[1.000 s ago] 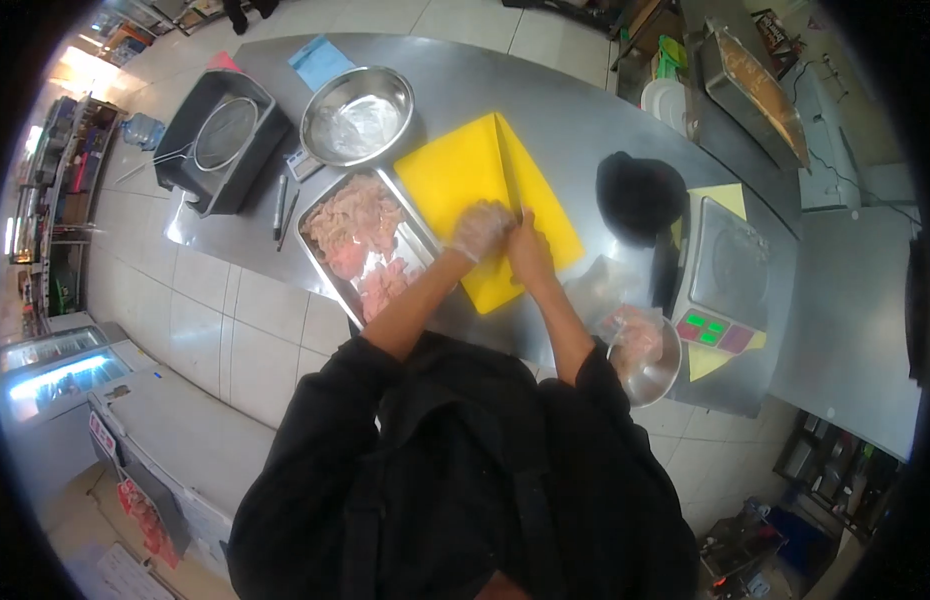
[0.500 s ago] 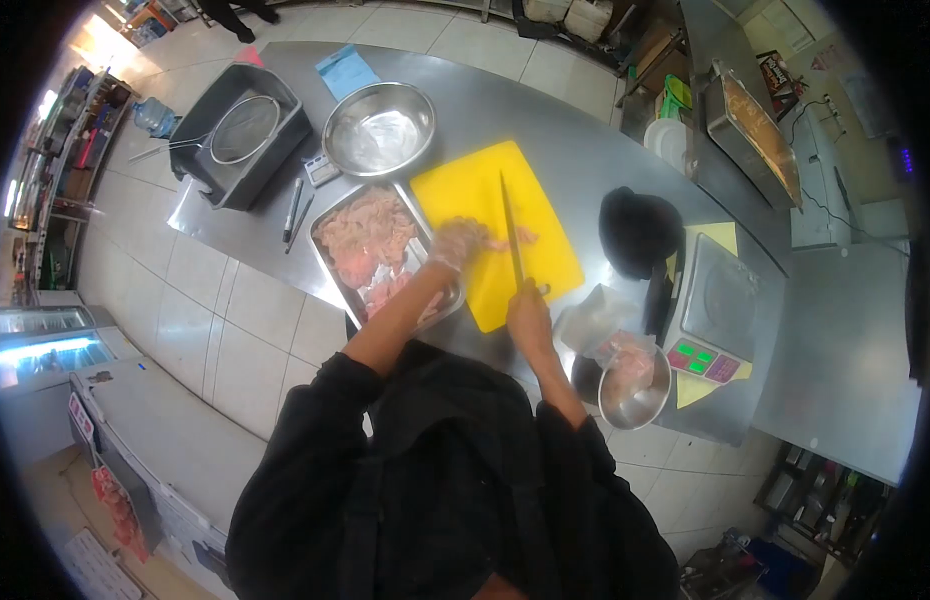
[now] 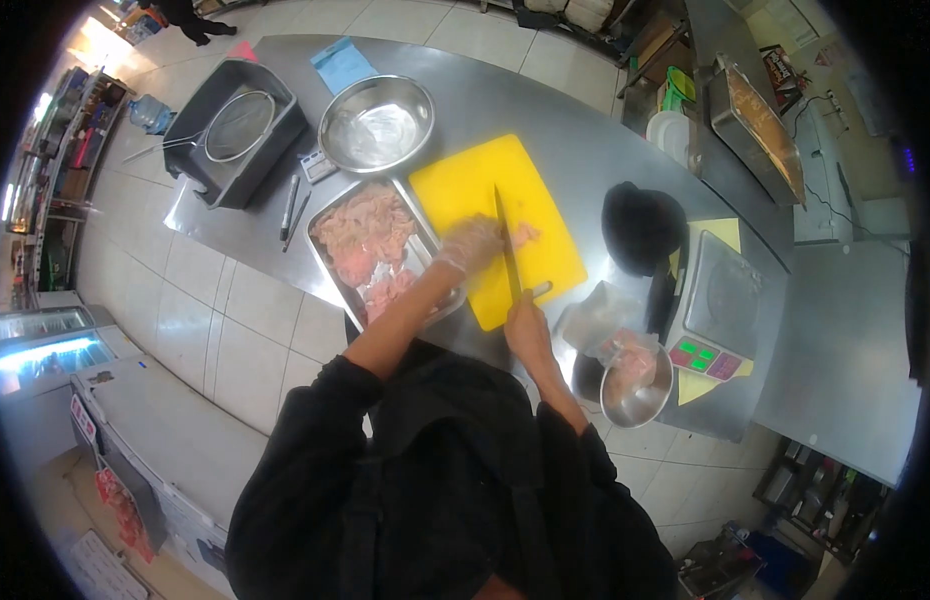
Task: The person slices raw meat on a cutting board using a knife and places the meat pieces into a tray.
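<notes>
My right hand (image 3: 526, 322) is closed round the handle of a long knife (image 3: 507, 240), whose blade lies across the yellow cutting board (image 3: 475, 172) and points away from me. Left of the blade, my left hand (image 3: 472, 244) in a clear glove is over the board, smeared by motion; whether it holds anything is hidden. Small pink meat pieces (image 3: 526, 234) lie on the board just right of the blade. Beside the board on the left, a metal tray (image 3: 319, 262) holds pale meat (image 3: 363, 232) with bare metal showing between the heaps.
Behind the tray are a steel bowl (image 3: 377, 125) and a grey bin (image 3: 225, 180) with a strainer (image 3: 240, 127). To the right stand a black cloth-like bundle (image 3: 642, 228), a scale (image 3: 723, 285) and a small bowl (image 3: 636, 400) with bagged meat. A person's dark-clothed legs (image 3: 185, 17) show far left.
My left hand has shifted slightly right toward the blade. The knife has moved slightly left, and the meat pieces now show right of it. The person's legs in the background have moved left.
</notes>
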